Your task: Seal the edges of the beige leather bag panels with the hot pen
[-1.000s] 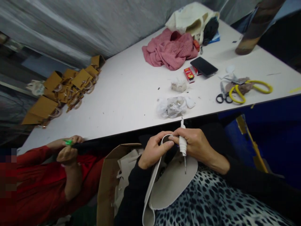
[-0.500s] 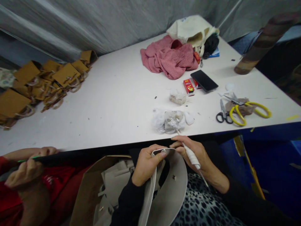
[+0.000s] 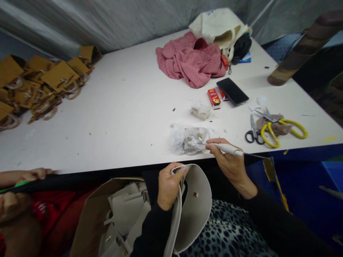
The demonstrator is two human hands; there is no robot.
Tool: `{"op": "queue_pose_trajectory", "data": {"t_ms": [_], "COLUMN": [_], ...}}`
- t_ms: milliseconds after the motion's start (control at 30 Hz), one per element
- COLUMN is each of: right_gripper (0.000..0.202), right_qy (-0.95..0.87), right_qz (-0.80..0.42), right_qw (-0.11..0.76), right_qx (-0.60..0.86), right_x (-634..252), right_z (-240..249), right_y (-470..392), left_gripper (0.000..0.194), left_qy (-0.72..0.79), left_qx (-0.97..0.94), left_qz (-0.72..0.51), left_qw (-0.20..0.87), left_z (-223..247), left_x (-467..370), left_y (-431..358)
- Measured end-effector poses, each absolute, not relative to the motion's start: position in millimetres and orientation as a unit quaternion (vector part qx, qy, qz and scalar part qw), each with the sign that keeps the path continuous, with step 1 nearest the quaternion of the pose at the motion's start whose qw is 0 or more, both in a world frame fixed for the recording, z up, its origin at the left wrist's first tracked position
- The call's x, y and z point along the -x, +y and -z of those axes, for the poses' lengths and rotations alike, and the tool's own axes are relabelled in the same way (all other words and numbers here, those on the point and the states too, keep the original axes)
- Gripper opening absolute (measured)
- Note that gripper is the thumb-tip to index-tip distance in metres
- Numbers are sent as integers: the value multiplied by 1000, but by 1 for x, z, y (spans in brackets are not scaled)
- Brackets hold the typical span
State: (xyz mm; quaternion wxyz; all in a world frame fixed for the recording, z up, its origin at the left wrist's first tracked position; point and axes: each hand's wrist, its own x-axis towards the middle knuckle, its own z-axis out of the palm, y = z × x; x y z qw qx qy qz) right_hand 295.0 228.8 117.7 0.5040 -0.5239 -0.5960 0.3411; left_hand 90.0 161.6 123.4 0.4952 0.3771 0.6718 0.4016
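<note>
My left hand (image 3: 169, 185) is closed on the top edge of a light grey bag piece (image 3: 197, 210) with a small metal clasp, held below the table edge. My right hand (image 3: 232, 166) grips a white-wrapped tool (image 3: 227, 149) with a thin metal rod at its back end. The tool's front tip reaches a whitish, dark-stained block (image 3: 194, 138) lying on crumpled clear plastic (image 3: 175, 139) near the table's front edge. Whether the tip touches the block is hard to tell. A second pale lump (image 3: 200, 110) lies just behind.
On the white table (image 3: 120, 117) are scissors (image 3: 272, 134), a phone (image 3: 232, 91), a red box (image 3: 214, 98), pink cloth (image 3: 191, 60), a tall bottle (image 3: 297, 50) and brown bags (image 3: 60, 75). A carton (image 3: 88, 217) holds grey pieces; another person's hand (image 3: 37, 174) is at left.
My right hand has left the grey piece's edge and moved up and right with the tool, whose tip is now at the stained block. The view has shifted slightly.
</note>
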Motion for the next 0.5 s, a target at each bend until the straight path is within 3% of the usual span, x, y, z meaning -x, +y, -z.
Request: {"op": "queue_pose_trajectory", "data": {"t_ms": [500], "right_gripper": [16], "right_qy": [-730], "right_qz": [-216], "right_qw": [459], "right_qx": [459], "right_x": [-286], "right_z": [-116], "right_y": [242], "left_gripper": [21], "left_qy": [663], "left_qx": [-367], "left_qz": [-377], "left_qw": [532], "left_z": [-133], "left_x": [-96], "left_y": [167]}}
